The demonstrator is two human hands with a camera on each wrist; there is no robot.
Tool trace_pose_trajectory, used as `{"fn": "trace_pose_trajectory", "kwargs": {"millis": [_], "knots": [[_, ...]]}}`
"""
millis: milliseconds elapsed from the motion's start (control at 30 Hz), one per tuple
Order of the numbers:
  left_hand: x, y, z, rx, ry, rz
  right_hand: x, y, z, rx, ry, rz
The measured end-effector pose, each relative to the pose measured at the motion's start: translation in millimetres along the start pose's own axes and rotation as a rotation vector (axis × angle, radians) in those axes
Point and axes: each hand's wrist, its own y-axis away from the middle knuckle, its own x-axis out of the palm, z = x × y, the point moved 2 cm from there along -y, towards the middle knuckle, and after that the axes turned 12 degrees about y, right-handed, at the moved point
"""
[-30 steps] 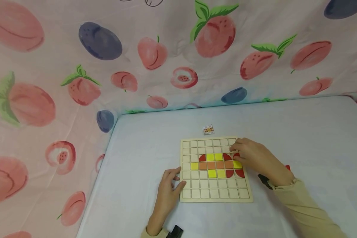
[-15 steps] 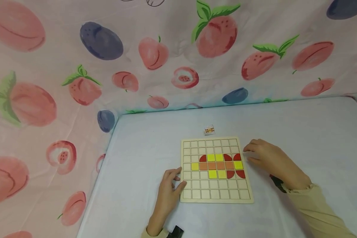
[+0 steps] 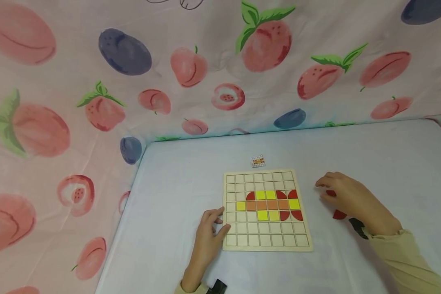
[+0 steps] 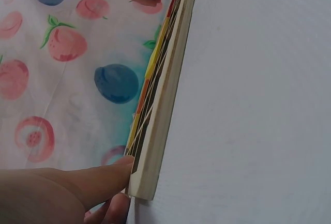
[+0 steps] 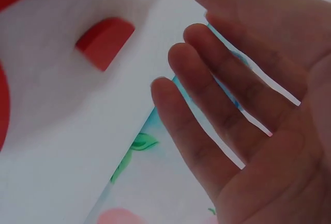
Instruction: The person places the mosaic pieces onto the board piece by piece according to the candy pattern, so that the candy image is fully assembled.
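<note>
A square wooden grid board (image 3: 268, 248) lies on the table, holding yellow squares (image 3: 262, 215), orange squares (image 3: 272, 205) and several red quarter-round pieces (image 3: 292, 194) across its middle rows. My left hand (image 3: 208, 231) rests at the board's left edge; in the left wrist view its thumb (image 4: 106, 180) touches the wooden corner. To the right of the board, my right hand (image 3: 347, 200) hovers over loose red pieces (image 3: 339, 214). Its fingers are spread and hold nothing in the right wrist view, where a red quarter-round piece (image 5: 107, 42) lies beyond the fingertips.
A small patterned card (image 3: 258, 161) lies just behind the board. The white tablecloth (image 3: 169, 175) runs back to a fruit-printed curtain (image 3: 213, 53), which also hangs along the left side. A dark band (image 3: 217, 286) sits at the left wrist.
My right hand has drawn back from the board's upper right squares and moved right, over the loose red pieces. A red piece lies uncovered at the board's right edge. My left hand stays put.
</note>
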Motion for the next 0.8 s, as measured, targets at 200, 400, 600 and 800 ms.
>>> {"fn": "trace_pose_trajectory", "kwargs": {"millis": [200, 400, 600, 800], "knots": [[1.0, 0.4, 1.2, 0.019, 0.002, -0.001, 5, 1, -13, -0.005, 0.013, 0.042], [0.6, -0.4, -0.7, -0.025, 0.000, 0.008, 9, 1, -22, -0.012, 0.008, 0.094], [0.2, -0.9, -1.3, -0.052, 0.003, 0.010, 11, 1, -25, 0.005, -0.014, 0.103], [0.4, -1.6, 0.3, -0.050, 0.001, 0.005, 12, 1, -28, -0.002, -0.037, 0.076]]}}
